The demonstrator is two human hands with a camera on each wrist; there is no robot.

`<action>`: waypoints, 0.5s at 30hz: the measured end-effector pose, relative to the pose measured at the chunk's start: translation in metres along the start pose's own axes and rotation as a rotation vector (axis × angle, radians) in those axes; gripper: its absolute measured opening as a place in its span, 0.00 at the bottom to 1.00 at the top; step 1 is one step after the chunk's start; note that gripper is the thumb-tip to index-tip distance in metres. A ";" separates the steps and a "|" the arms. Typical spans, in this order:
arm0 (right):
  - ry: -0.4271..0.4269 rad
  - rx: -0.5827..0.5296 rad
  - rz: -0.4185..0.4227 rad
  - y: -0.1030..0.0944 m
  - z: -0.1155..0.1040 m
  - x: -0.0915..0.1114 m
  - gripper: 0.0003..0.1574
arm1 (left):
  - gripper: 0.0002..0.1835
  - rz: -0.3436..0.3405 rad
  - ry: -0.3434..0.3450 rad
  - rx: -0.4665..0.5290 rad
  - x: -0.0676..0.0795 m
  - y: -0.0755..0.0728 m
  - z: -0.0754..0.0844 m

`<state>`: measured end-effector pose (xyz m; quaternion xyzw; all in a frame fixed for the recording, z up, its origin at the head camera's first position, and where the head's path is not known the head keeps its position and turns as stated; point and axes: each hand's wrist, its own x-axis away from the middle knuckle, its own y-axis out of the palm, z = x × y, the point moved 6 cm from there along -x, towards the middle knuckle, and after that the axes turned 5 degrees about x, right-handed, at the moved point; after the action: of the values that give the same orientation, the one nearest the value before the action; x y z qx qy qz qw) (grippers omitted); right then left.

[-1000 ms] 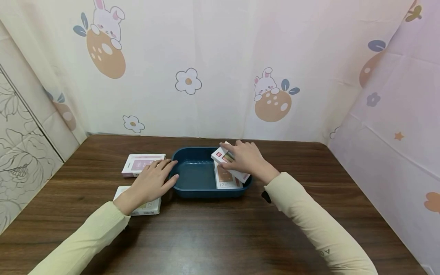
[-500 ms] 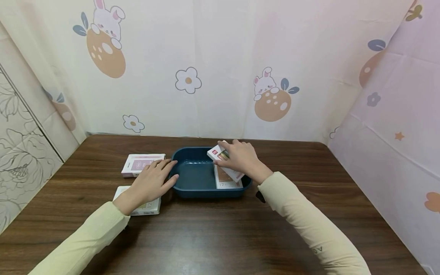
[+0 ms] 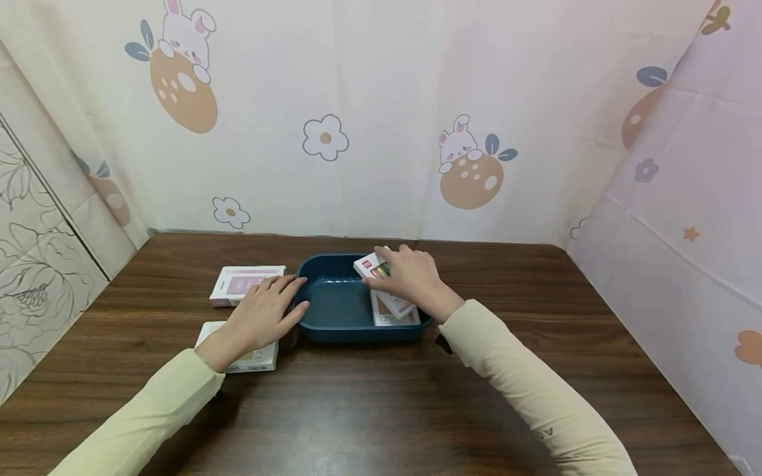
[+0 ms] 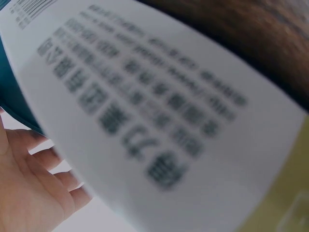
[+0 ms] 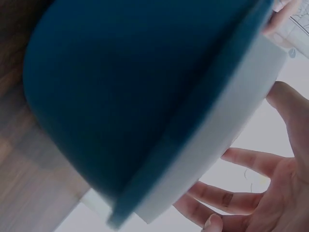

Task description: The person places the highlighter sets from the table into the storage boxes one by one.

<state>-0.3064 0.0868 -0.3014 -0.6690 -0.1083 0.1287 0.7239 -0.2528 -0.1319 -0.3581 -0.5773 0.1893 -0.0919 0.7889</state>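
My right hand (image 3: 411, 276) has thumb and fingers (image 3: 385, 255) closed across the width of a slim white box (image 3: 376, 269), held askew above the right side of the blue tray (image 3: 333, 334). I'd judge it light, stiffish card, smooth enough to slip a little; the long edges suit a pinch, and squeezing the broad face (thin card, I suspect) might dent it. Under it lies a brown-and-white box (image 3: 383, 318); whether they touch, I can't tell. My left hand (image 3: 262, 316) lies with fingers spread at the tray's left rim, near a purple-labelled box (image 3: 238, 285) on the counter (image 3: 381, 410).
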 end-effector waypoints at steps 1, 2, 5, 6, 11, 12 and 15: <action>0.002 -0.003 -0.007 0.001 -0.001 0.000 0.46 | 0.31 0.000 -0.001 0.000 0.000 0.000 0.000; 0.007 -0.005 -0.016 0.003 -0.001 0.000 0.46 | 0.31 0.000 0.000 0.000 0.000 0.000 0.000; 0.025 -0.011 -0.041 0.008 -0.001 -0.001 0.46 | 0.31 -0.002 -0.001 -0.001 0.000 0.001 0.000; 0.032 -0.013 -0.048 0.010 -0.001 -0.001 0.46 | 0.31 -0.002 0.000 0.000 0.000 0.001 0.000; 0.063 0.000 -0.081 0.020 -0.001 -0.001 0.47 | 0.31 0.004 0.004 0.000 0.000 0.001 0.000; 0.064 0.004 -0.087 0.022 -0.001 -0.001 0.47 | 0.31 0.006 0.005 0.000 0.000 0.001 0.000; 0.065 0.017 -0.094 0.028 -0.003 -0.001 0.47 | 0.31 0.007 0.005 -0.001 0.000 0.001 -0.001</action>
<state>-0.3078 0.0858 -0.3295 -0.6609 -0.1150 0.0735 0.7379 -0.2531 -0.1322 -0.3589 -0.5769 0.1932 -0.0903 0.7885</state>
